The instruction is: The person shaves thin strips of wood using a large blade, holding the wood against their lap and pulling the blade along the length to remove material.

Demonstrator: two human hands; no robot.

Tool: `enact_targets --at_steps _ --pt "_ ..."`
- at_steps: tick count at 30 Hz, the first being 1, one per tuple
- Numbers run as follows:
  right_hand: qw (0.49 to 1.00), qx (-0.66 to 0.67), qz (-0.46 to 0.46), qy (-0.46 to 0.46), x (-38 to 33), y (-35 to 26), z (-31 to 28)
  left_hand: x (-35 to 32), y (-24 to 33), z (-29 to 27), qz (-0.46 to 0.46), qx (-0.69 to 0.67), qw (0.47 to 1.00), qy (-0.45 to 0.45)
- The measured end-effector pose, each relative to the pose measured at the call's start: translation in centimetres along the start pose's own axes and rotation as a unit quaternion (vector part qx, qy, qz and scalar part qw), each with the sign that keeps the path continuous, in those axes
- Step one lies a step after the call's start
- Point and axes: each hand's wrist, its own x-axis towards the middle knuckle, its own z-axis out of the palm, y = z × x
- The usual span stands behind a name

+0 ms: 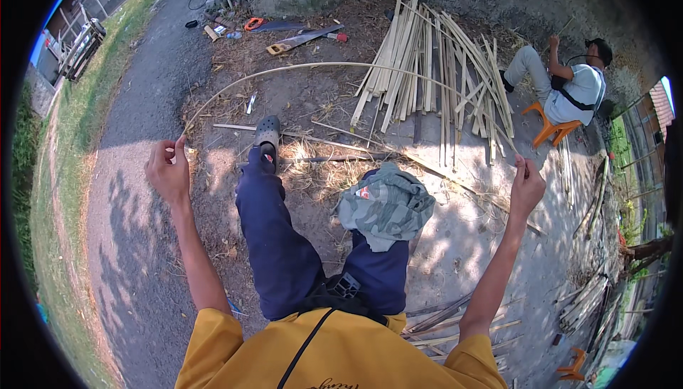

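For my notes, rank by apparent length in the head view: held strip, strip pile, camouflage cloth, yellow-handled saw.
1. Held strip
2. Strip pile
3. Camouflage cloth (nearer, so probably enlarged)
4. Yellow-handled saw

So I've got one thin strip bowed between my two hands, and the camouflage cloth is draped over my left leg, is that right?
Not quite: the head view shows the camouflage cloth draped over your right leg, not the left. The rest stands: one thin strip is bowed between your left hand and right hand.
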Motion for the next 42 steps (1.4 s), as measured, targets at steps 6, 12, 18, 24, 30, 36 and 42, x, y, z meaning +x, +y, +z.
enact_targets --at_steps 6,12,18,24,30,36,42 --pt "1.000 0.008 0.000 0.020 0.2 0.4 -0.3 0.4 0.2 -0.3 0.008 0.047 0.997 -0.055" --pt "0.999 0.010 -0.038 0.011 -0.6 0.7 -0.9 -0.4 -1.1 0.1 0.073 0.083 0.990 -0.090" --pt "1.000 0.011 -0.019 0.005 -1.1 -0.7 -0.8 -0.1 1.7 0.0 0.018 -0.019 0.991 -0.130" --pt "0.999 0.035 -0.005 -0.003 -1.4 -1.1 -0.1 0.6 3.5 0.4 -0.052 0.042 0.995 -0.068" --pt "0.999 0.033 0.006 -0.014 -2.0 -0.9 0.3 0.8 4.6 0.5 -0.070 0.020 0.994 -0.078" --pt "0.997 0.065 -0.029 -0.007 -2.8 0.1 -0.1 0.7 4.3 0.9 0.105 -0.111 0.974 -0.167" --pt "0.997 0.064 -0.027 -0.018 -3.3 0.4 0.0 0.1 7.8 0.8 0.109 -0.119 0.976 -0.146"
